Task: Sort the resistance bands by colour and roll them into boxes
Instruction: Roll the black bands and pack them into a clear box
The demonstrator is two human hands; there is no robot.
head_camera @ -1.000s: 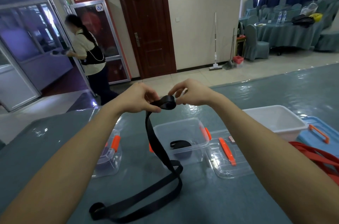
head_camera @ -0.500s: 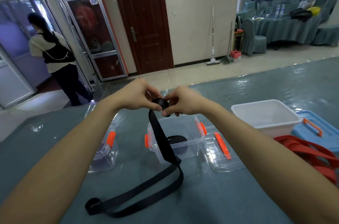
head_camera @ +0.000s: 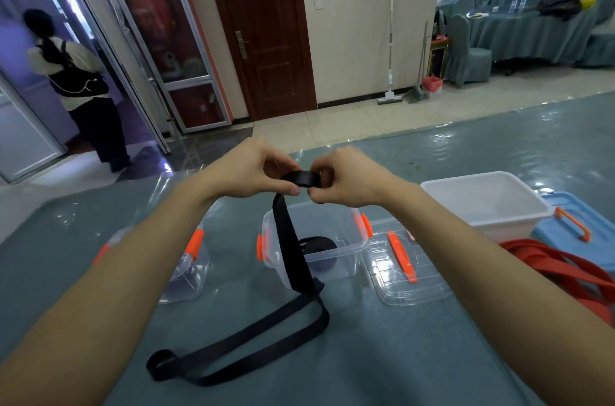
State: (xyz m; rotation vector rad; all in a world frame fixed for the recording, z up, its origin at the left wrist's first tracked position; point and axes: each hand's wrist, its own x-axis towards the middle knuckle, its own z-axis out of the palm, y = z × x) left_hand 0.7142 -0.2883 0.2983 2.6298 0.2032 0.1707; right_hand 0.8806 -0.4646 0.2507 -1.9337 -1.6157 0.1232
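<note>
A black resistance band hangs from a small roll held between both hands above the table; its loose end trails across the tabletop toward me. My left hand pinches the roll from the left and my right hand pinches it from the right. Below them stands a clear box with orange clips, with a rolled black band inside. Red bands lie in a heap at the right, partly behind my right forearm.
A clear lid with an orange handle lies right of the clear box. A white tub and a blue lid sit further right. A second clear box stands left, partly behind my left forearm. A person stands at the far doorway.
Both hands have kept turning the roll and the band's free length on the table has grown shorter. The person in the background has walked left to the doorway.
</note>
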